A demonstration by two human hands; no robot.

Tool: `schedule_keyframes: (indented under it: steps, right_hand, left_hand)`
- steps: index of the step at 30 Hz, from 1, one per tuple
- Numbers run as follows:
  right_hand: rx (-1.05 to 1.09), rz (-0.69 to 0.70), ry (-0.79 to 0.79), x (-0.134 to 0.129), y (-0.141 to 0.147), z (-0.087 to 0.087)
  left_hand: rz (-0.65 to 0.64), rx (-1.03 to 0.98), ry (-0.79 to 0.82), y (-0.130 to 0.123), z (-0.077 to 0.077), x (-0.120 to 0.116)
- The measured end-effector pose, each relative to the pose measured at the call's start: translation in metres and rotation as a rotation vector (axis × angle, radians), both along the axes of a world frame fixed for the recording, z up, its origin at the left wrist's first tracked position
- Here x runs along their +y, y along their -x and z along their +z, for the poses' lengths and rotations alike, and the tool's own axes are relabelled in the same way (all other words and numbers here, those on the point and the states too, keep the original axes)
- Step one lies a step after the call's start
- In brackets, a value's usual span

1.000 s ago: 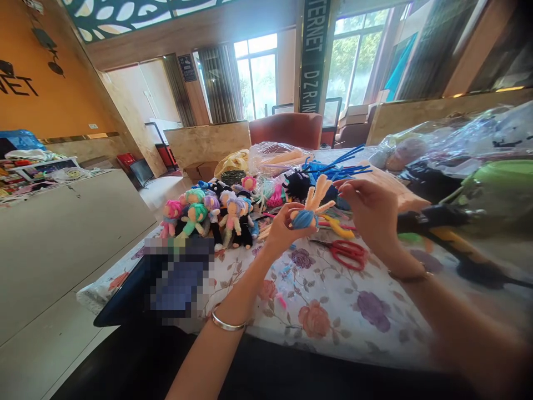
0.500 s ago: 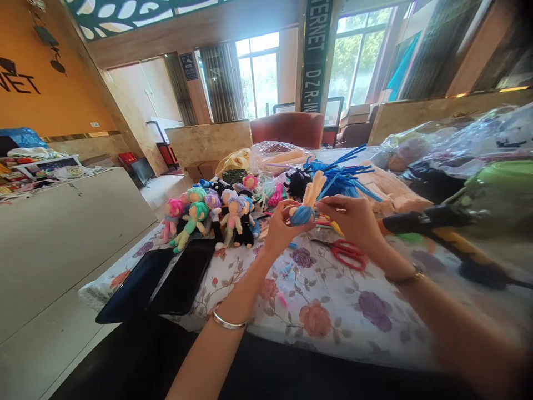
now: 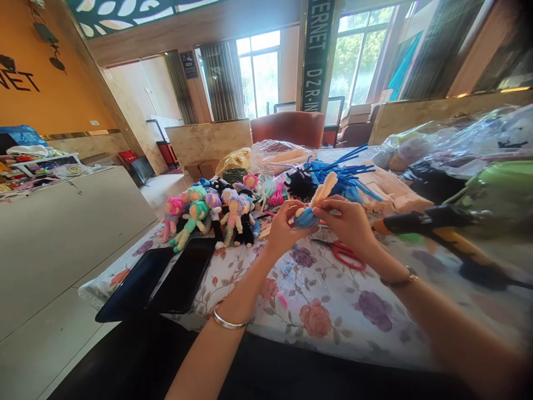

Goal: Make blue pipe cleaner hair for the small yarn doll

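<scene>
A small pipe-cleaner doll head (image 3: 305, 217) with blue hair and cream fuzzy stems sticking up is between my hands, above the table. My left hand (image 3: 283, 225) grips it from the left, fingers curled round the head. On its other side my right hand (image 3: 347, 219) is closed, thumb and fingertips pinching at the blue hair near the base of the stems. Whether a separate strand lies in that pinch is hidden. Beneath my right hand, red-handled scissors (image 3: 348, 255) rest on the flowered cloth (image 3: 316, 316).
Several finished fuzzy dolls (image 3: 233, 214) crowd the left side, behind two black trays (image 3: 183, 278). Blue pipe cleaners (image 3: 341, 172) and peach ones (image 3: 391, 189) lie at the back. A glue gun (image 3: 433, 222) stands at right, near a green bag (image 3: 499, 194).
The doll head has shifted slightly right and its stems lean more to the right. My right hand has drawn in closer against the blue hair.
</scene>
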State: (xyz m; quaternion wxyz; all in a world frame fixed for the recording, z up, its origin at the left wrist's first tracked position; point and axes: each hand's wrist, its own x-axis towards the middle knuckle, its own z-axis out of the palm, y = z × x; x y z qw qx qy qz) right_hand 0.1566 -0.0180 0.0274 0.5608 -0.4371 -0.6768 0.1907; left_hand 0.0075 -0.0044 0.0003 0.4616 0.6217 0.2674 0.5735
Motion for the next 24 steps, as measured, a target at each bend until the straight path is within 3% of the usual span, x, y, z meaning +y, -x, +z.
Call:
schedule_keyframes:
  steps: [5, 12, 16, 20, 24]
  right_hand:
    - [-0.006, -0.120, 0.012, -0.002, -0.001, 0.003]
    - [0.051, -0.116, 0.101, 0.002, -0.015, 0.008]
    - [-0.164, -0.263, 0.054, 0.009, -0.029, 0.006]
    - [-0.425, -0.398, -0.050, 0.016, -0.041, 0.000]
    - [-0.590, -0.457, -0.087, 0.020, -0.044, -0.007]
  left_hand:
    - [0.025, 0.003, -0.024, 0.000, 0.000, 0.000]
    - [0.034, -0.011, -0.034, -0.002, 0.002, -0.003]
    - [0.175, -0.098, 0.007, -0.001, 0.006, -0.003]
    - [0.338, -0.330, 0.101, 0.005, 0.008, 0.006]
    - [0.342, -0.532, 0.240, 0.014, 0.009, 0.014]
